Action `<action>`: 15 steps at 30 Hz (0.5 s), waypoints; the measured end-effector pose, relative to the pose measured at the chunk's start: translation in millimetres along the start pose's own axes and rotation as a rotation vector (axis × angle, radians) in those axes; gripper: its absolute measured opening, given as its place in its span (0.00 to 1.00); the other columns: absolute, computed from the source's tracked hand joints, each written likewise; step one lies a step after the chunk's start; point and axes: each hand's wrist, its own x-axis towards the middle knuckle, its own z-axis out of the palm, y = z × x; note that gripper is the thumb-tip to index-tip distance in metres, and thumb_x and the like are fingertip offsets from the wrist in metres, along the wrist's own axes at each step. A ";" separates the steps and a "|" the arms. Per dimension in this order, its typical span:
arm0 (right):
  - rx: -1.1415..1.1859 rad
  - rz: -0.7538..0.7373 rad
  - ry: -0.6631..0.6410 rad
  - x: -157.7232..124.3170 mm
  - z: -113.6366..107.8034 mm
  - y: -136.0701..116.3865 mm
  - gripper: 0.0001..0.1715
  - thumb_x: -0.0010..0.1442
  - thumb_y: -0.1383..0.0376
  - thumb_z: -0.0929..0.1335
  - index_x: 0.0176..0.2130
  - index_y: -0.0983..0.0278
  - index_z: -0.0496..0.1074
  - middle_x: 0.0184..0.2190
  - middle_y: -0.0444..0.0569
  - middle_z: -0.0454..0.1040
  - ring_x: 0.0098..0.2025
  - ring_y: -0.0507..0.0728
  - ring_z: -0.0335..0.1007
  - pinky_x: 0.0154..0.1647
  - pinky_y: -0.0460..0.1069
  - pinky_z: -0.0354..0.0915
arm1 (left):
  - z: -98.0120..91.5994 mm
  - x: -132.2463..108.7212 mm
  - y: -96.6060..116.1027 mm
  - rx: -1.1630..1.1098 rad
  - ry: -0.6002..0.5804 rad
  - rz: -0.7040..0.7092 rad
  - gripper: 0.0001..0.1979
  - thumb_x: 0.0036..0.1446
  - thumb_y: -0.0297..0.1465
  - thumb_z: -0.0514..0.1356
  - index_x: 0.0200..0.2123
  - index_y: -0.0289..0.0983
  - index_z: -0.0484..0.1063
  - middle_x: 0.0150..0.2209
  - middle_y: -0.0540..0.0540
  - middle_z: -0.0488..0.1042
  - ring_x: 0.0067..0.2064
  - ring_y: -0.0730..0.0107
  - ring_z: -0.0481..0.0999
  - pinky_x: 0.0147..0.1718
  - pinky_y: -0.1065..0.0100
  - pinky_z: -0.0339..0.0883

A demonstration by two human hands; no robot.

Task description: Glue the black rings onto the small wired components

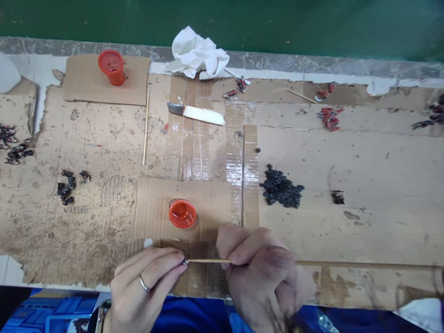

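Note:
Near the front edge of the cardboard, my left hand (145, 280) pinches a small dark part with a shiny metal end (184, 262) between thumb and fingertips. Most of that part is hidden by the fingers. My right hand (258, 266) is closed around a thin wooden stick (210, 261), whose tip meets the metal end of the part. The stick's long tail runs out to the right past the hand. Just beyond both hands, a red cup (182, 214) holding some clear-looking liquid stands on a cardboard piece.
Small black rings or pieces (282, 187) lie heaped right of centre. Black parts (65, 187) are scattered at left, red parts (330, 119) at the back right. A white-handled knife (203, 114), another stick (146, 127), a second red cup (113, 67) and crumpled white tissue (199, 53) lie farther back.

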 end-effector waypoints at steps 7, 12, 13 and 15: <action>-0.009 -0.024 -0.005 -1.5 -0.7 2.9 0.27 0.79 0.57 0.60 0.27 0.59 0.66 0.16 0.37 0.61 0.15 0.50 0.58 0.15 0.48 0.53 | -2.1 -1.8 -6.2 -0.020 -0.019 0.082 0.08 0.71 0.28 0.63 0.38 0.35 0.82 0.33 0.50 0.89 0.33 0.76 0.89 0.42 0.83 0.81; -0.021 -0.041 -0.025 -1.8 0.1 3.3 0.27 0.78 0.57 0.62 0.27 0.60 0.67 0.17 0.38 0.64 0.15 0.50 0.59 0.15 0.48 0.52 | -1.3 -3.7 -8.1 -0.042 -0.041 0.076 0.09 0.72 0.30 0.62 0.39 0.35 0.81 0.33 0.49 0.89 0.33 0.75 0.89 0.41 0.83 0.82; -0.024 -0.043 -0.030 -2.1 -0.4 3.1 0.26 0.78 0.57 0.62 0.27 0.60 0.68 0.17 0.38 0.64 0.15 0.51 0.60 0.15 0.48 0.54 | -1.1 -3.8 -7.6 -0.047 -0.045 0.070 0.09 0.72 0.30 0.61 0.39 0.35 0.81 0.33 0.49 0.89 0.33 0.75 0.89 0.41 0.82 0.82; -0.030 -0.049 -0.014 -2.6 -2.2 2.8 0.27 0.78 0.57 0.62 0.27 0.60 0.67 0.18 0.39 0.64 0.16 0.51 0.62 0.16 0.48 0.55 | -1.1 -3.6 -6.5 -0.047 -0.044 0.058 0.10 0.72 0.30 0.61 0.39 0.35 0.81 0.32 0.48 0.89 0.32 0.74 0.89 0.40 0.82 0.82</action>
